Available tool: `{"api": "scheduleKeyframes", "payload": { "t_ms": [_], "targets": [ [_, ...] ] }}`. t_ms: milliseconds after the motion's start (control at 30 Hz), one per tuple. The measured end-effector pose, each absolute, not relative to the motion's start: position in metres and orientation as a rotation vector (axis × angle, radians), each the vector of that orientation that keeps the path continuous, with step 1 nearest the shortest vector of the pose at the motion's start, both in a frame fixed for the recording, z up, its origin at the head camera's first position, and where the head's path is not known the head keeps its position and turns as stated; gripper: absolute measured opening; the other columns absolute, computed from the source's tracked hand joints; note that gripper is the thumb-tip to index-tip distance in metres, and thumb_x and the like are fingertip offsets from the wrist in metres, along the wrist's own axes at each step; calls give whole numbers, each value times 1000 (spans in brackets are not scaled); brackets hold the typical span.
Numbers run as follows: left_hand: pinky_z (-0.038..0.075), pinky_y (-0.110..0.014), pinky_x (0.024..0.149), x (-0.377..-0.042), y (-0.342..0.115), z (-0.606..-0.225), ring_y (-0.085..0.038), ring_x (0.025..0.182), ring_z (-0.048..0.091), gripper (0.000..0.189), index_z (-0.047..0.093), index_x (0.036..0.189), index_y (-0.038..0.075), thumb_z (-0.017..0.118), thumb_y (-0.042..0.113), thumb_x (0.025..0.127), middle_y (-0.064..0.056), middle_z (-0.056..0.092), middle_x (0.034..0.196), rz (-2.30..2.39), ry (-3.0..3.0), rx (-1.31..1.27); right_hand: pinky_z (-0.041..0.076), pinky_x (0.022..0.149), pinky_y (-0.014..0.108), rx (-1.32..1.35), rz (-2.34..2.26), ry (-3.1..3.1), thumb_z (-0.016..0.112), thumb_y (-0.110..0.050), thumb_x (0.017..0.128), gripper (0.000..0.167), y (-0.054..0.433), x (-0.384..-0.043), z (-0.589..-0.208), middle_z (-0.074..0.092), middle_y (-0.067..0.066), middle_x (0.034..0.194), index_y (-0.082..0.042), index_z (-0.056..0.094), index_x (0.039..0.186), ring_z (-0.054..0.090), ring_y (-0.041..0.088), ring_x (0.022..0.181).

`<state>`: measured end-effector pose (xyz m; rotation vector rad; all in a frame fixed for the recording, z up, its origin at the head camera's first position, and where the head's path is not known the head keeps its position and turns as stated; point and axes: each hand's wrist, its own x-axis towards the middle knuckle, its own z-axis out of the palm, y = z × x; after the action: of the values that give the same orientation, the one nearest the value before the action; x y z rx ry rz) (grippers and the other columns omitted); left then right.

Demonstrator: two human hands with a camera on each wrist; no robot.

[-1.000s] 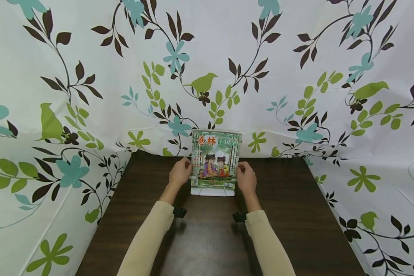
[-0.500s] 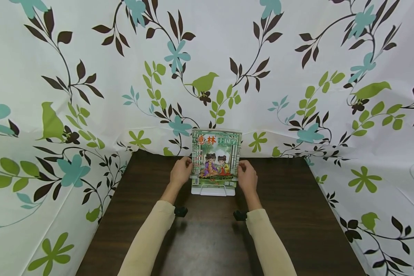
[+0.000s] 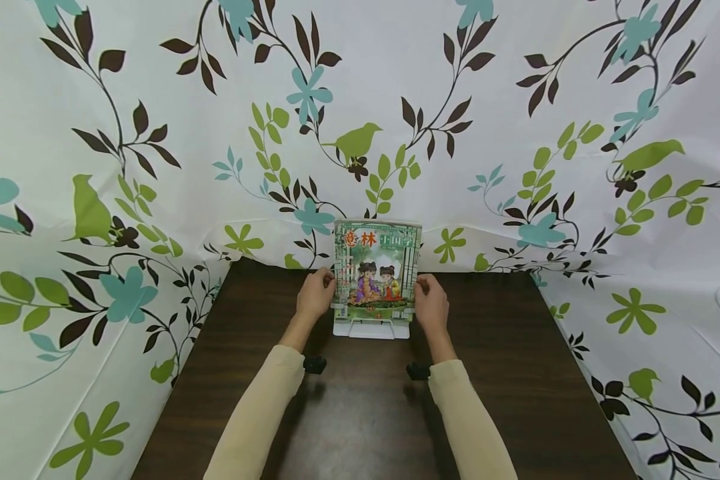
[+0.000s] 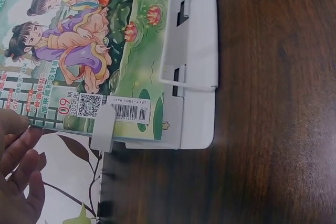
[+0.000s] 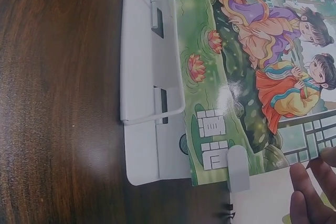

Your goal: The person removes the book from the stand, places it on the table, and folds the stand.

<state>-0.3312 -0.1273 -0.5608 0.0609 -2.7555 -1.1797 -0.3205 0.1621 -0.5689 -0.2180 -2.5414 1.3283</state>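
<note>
A magazine (image 3: 377,267) with a green illustrated cover leans upright on a white book stand (image 3: 372,330) at the table's back edge. At the cover's left edge, my left hand (image 3: 315,293) pinches the magazine between thumb and fingers. My right hand (image 3: 432,300) does likewise at the opposite edge, at about the same height. Close up in the left wrist view, a white side clip (image 4: 103,128) overlaps the cover near the barcode. Another side clip (image 5: 238,169) shows in the right wrist view. The stand's wire holder (image 5: 177,51) stands before the magazine's bottom edge.
A dark brown wooden table (image 3: 360,413) lies under both forearms. White cloth (image 3: 432,40) printed with leaves, birds and flowers hangs behind the table and along both sides. A black wrist device (image 3: 315,365) sits below each sleeve cuff.
The head view has shifted very slightly. Both hands keep the same hold on the magazine's edges, and the stand stays in place.
</note>
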Motion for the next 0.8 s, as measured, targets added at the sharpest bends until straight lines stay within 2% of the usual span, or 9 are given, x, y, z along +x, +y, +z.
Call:
{"api": "scheduleKeyframes", "payload": {
  "t_ms": [233, 500, 800],
  "targets": [
    [57, -49, 78, -335, -127, -561, -28, 92, 71, 18, 72, 116, 8, 63, 22, 108, -11, 77, 106, -1226, -2693, 36, 52, 94, 57, -190, 1346, -2526, 61, -27, 110, 24, 164, -323, -567, 75, 9, 126, -17, 70, 130, 69, 32, 110],
    [57, -53, 82, -334, -126, -558, -31, 96, 71, 19, 71, 118, 8, 63, 22, 108, -13, 76, 109, -1262, -2673, 51, 53, 96, 56, -213, 1370, -2519, 62, -29, 110, 26, 163, -326, -563, 74, 7, 130, -19, 71, 132, 70, 30, 117],
    [54, -44, 74, -338, -126, -557, -28, 90, 68, 17, 68, 118, 7, 61, 20, 110, -13, 73, 106, -1270, -2658, 0, 52, 96, 57, -188, 1376, -2493, 63, -24, 110, 25, 163, -327, -555, 75, 11, 126, -14, 71, 131, 69, 33, 115]
  ]
}}
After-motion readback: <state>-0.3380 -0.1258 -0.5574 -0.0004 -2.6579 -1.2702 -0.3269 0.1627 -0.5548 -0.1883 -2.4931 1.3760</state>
